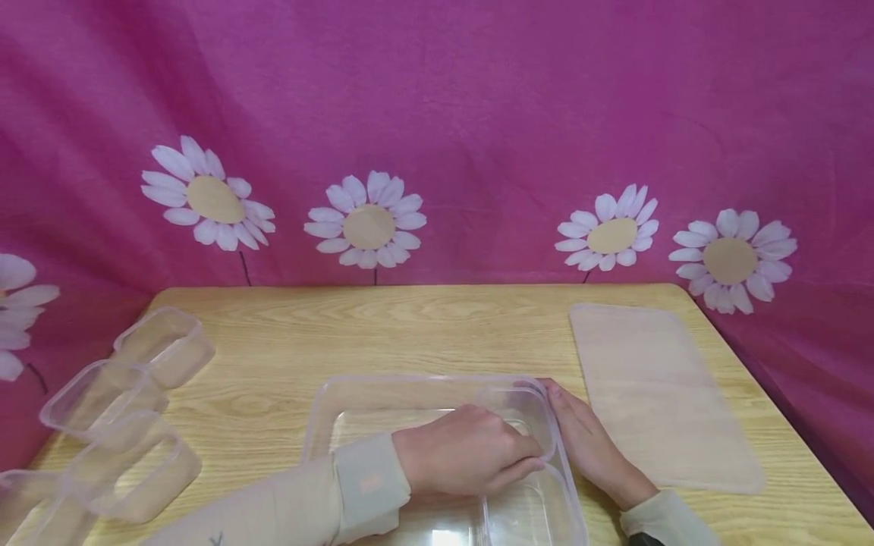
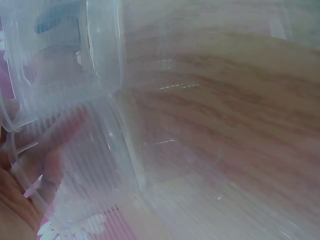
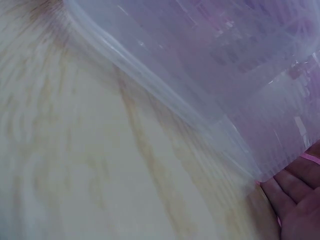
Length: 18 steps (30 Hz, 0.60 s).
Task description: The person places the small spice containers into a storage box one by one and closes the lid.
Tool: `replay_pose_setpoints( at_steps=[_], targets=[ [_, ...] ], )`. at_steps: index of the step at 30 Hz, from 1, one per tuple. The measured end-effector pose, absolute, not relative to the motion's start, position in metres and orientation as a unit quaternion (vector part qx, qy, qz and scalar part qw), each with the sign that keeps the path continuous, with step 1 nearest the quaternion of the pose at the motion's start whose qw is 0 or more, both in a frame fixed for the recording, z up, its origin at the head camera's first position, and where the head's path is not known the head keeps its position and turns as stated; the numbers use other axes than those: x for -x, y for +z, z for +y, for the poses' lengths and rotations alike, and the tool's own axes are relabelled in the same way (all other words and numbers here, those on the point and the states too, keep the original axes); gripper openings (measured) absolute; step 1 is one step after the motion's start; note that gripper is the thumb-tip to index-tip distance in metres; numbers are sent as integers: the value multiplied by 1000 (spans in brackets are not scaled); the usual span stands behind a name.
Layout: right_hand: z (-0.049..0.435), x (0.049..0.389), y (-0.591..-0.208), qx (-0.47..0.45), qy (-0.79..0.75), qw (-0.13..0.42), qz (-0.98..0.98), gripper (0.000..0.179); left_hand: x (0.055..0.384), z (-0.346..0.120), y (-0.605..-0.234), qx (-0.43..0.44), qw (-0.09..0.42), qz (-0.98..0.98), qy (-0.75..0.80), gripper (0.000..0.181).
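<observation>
Our left hand [image 1: 471,453] reaches into the box [image 1: 423,378], its fingers seemingly clamped where two tubs [image 1: 532,509] meet along the box's right edge; clear plastic muddles our view. Our right hand [image 1: 595,444] rests outside its far right corner, fingers together. Near the worktop's [image 1: 382,334] right edge lies a lid [image 1: 662,402]; near its left, four others [image 1: 164,485].

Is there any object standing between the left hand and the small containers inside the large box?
Nothing visible does: the left hand, inside the large box, has its fingers at the rims of the small containers.
</observation>
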State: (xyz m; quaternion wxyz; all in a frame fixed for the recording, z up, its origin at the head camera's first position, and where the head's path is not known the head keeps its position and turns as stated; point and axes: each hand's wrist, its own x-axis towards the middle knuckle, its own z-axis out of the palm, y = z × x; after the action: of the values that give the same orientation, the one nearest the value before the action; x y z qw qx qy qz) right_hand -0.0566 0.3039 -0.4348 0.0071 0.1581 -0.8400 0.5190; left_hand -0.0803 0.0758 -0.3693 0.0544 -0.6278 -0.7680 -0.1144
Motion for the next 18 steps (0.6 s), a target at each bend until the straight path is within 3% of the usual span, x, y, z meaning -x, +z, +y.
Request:
replay_pose_setpoints(
  at_steps=[18],
  targets=[
    [305,57,-435,-164,523,3,-836,52,85,77,-371,627,38,-769,-118,34]
  ],
)
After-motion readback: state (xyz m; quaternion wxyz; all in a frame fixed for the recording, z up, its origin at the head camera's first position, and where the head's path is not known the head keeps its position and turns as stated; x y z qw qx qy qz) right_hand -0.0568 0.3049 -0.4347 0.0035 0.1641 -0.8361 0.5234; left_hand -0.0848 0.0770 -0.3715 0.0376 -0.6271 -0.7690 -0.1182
